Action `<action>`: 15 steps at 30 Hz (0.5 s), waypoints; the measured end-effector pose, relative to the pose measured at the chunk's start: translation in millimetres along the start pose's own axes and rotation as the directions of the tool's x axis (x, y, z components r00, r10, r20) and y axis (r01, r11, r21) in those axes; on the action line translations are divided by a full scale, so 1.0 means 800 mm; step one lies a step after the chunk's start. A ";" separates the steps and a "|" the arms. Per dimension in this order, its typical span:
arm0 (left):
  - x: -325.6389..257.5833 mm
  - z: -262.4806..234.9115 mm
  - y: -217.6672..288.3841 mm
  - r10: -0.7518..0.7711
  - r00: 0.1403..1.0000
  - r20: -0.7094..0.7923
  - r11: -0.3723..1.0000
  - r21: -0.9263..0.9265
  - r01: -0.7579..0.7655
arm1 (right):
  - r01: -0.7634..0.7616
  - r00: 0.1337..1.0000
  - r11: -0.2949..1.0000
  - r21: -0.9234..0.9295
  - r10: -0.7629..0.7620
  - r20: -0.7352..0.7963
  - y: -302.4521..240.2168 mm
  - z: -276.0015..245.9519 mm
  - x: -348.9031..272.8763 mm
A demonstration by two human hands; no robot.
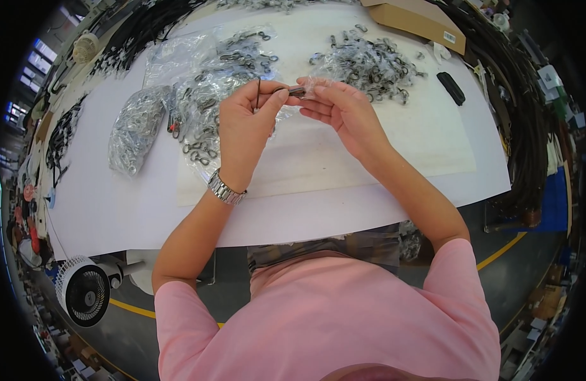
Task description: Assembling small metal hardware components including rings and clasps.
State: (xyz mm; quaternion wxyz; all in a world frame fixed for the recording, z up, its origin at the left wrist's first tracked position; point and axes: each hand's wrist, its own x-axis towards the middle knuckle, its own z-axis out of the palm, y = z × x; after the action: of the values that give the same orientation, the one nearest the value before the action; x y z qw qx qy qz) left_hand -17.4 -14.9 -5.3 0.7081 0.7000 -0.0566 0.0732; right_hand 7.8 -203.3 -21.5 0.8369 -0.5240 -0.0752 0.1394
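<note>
Over the table's middle, my left hand (247, 120) pinches a small dark metal snap hook (295, 92) between thumb and fingers. A thin dark rod (258, 94) sticks up between the fingers of that hand. Meeting it from the other side, my right hand (349, 115) grips the hook's far end, where a bit of clear plastic film (312, 86) shows; its lower fingers stretch out. Behind the right hand is a heap of hooks in clear film (379, 63). More dark metal hooks (201, 152) lie on clear plastic left of my left hand.
A stuffed clear bag (137, 130) stands left on the white-covered table (140, 216). Far right are a black oblong object (450, 88) and a cardboard box (420, 22). Bundles of black straps (528, 146) line the right edge. A fan (83, 291) stands at lower left.
</note>
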 end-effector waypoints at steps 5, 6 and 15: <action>-0.002 0.004 0.001 0.007 1.000 0.010 0.999 0.037 -0.008 | -0.003 0.999 1.000 -0.008 0.003 -0.044 0.002 0.003 0.001; -0.002 0.003 0.000 0.007 0.999 0.038 0.999 0.042 -0.009 | -0.013 0.999 1.000 0.008 0.014 -0.045 0.002 0.001 0.002; -0.002 0.001 0.001 0.052 0.997 -0.062 0.990 0.132 -0.044 | 0.014 0.998 1.000 -0.014 -0.015 -0.056 0.002 0.004 -0.001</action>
State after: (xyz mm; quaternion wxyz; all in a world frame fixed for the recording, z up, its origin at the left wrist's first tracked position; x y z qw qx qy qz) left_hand -18.8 -16.0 -4.9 0.6604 0.7404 -0.0453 0.1167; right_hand 6.4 -200.3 -21.7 0.8359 -0.5330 -0.0565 0.1181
